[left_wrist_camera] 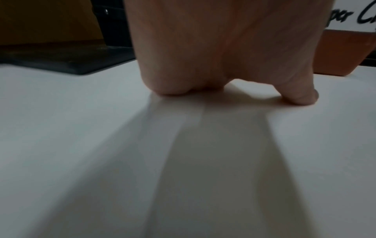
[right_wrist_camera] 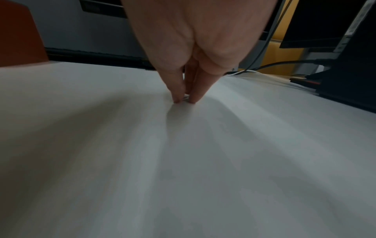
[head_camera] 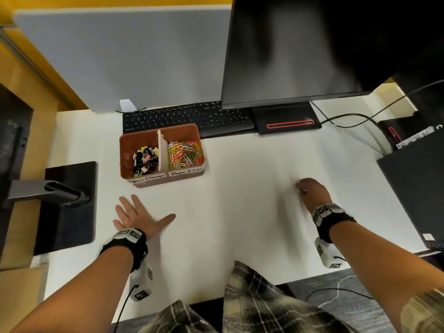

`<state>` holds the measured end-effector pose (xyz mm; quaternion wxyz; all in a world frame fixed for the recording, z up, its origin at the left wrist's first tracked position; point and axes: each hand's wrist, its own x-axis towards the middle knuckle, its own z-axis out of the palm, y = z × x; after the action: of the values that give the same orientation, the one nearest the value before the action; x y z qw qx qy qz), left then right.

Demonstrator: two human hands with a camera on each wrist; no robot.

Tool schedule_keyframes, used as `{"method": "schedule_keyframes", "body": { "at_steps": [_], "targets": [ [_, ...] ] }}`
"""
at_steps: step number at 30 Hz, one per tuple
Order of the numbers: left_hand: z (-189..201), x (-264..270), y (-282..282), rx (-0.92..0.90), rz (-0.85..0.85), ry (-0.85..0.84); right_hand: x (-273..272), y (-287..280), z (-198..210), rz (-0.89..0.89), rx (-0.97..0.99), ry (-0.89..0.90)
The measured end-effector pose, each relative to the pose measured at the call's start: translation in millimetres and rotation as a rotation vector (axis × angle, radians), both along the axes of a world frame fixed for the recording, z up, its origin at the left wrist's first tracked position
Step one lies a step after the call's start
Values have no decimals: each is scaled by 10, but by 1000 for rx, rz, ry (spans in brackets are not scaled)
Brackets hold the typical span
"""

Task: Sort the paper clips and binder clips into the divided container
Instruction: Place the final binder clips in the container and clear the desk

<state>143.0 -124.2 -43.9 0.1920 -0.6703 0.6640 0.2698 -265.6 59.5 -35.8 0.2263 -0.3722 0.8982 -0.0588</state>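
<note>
A brown divided container [head_camera: 125, 152] stands left of centre on the white desk. Its left half holds binder clips [head_camera: 145, 159], its right half coloured paper clips [head_camera: 183, 155]. My left hand [head_camera: 149, 212] lies flat and spread on the desk just in front of the container, holding nothing; the left wrist view shows the palm [left_wrist_camera: 223, 48] resting down and the container's corner [left_wrist_camera: 346, 53]. My right hand [head_camera: 299, 187] is far to the right, fingertips down on the desk. In the right wrist view its fingertips [right_wrist_camera: 179, 96] pinch a small pale paper clip [right_wrist_camera: 186, 98], mostly hidden.
A black keyboard [head_camera: 187, 116] and a monitor [head_camera: 312, 51] on its base [head_camera: 286, 121] stand behind the container. A black stand [head_camera: 69, 205] sits at the left edge, a dark computer case [head_camera: 418, 188] at the right, with cables [head_camera: 348, 116] behind.
</note>
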Motion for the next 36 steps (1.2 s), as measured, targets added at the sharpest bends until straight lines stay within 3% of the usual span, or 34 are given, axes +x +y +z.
{"method": "schedule_keyframes", "body": {
  "at_steps": [11, 16, 23, 27, 32, 36],
  "targets": [
    [-3, -13, -12, 6, 2, -18, 3, -28, 35, -85, -52, -10],
    [0, -19, -11, -8, 18, -11, 315, -204, 34, -3, -156, -96],
    [-45, -3, -23, 0, 22, -2, 557, -526, 106, 129, -140, -227],
    [-57, 3, -19, -5, 19, -2, 462, -532, 135, 90, -224, -245],
    [-62, -11, -25, -4, 15, -16, 320, -361, 59, 264, -29, -200],
    [-69, -16, -23, -9, 18, -22, 273, -312, 61, 209, -76, -222]
  ]
}}
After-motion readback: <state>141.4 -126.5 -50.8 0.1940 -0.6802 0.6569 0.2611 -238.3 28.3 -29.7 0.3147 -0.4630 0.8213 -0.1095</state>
